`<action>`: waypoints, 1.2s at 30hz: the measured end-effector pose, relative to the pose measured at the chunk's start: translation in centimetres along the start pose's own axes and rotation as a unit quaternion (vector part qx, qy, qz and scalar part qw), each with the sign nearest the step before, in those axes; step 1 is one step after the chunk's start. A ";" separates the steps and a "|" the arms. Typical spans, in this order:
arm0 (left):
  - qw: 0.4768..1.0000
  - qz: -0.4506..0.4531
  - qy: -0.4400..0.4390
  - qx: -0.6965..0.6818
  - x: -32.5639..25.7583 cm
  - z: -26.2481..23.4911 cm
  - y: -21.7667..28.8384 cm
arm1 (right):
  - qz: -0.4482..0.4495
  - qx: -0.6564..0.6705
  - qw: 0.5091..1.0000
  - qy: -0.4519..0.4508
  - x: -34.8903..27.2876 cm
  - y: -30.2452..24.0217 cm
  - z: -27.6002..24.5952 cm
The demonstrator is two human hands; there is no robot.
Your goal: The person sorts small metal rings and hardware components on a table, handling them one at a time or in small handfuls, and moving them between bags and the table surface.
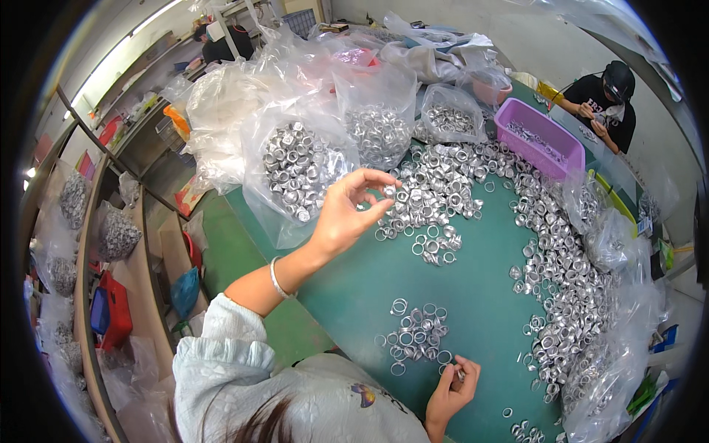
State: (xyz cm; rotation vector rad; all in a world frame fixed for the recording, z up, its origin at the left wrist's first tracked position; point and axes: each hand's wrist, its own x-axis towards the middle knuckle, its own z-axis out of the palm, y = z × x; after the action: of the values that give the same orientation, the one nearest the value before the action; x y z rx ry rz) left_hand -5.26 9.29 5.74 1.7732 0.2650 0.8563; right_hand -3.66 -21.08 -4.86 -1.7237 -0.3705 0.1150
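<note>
Between the thumb and fingertips of my left hand (347,210) is a small silver metal ring (389,192). That hand is raised over the table's left side, by a clear bag of rings (294,166) and in front of a large heap of rings (436,177). Near the front edge, my right hand (452,395) is closed, its fingers curled around a silver ring (461,375) that shows only in part. Just beyond it a loose cluster of plain rings (417,336) lies on the green table (362,288). A smaller group of rings (437,245) lies farther back.
A long bank of rings (565,310) runs down the right side, beside plastic bags (617,354). A purple basket (539,151) stands at the back right. Two other people sit beyond: one person (609,103) at right, one person (225,44) at far left. Shelves (122,295) line the left.
</note>
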 end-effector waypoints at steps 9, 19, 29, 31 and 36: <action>0.999 -0.019 -0.037 0.026 -0.5 0.9 -1.1 | 0.007 -0.007 0.999 -0.034 0.0 0.0 -0.3; 0.965 -0.138 -0.225 -0.003 1.7 6.8 -5.0 | 0.014 0.005 0.999 -0.032 0.1 0.1 -0.3; 0.928 -0.031 -0.370 -0.040 6.6 22.1 -4.0 | 0.098 0.253 0.949 -0.159 1.1 0.5 -1.3; 0.928 0.017 -0.372 -0.026 7.6 25.2 -3.3 | 0.128 0.299 0.928 -0.181 1.4 1.1 -1.9; 0.952 0.143 -0.268 -0.037 12.2 35.1 -0.5 | 0.155 0.358 0.898 -0.201 1.7 1.3 -2.3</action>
State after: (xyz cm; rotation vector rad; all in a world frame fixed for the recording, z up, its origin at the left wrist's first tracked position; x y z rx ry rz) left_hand 26.79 -9.51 5.32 1.9246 -0.3824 0.5381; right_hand -1.19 -22.89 -5.46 -0.9973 -0.2974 0.7581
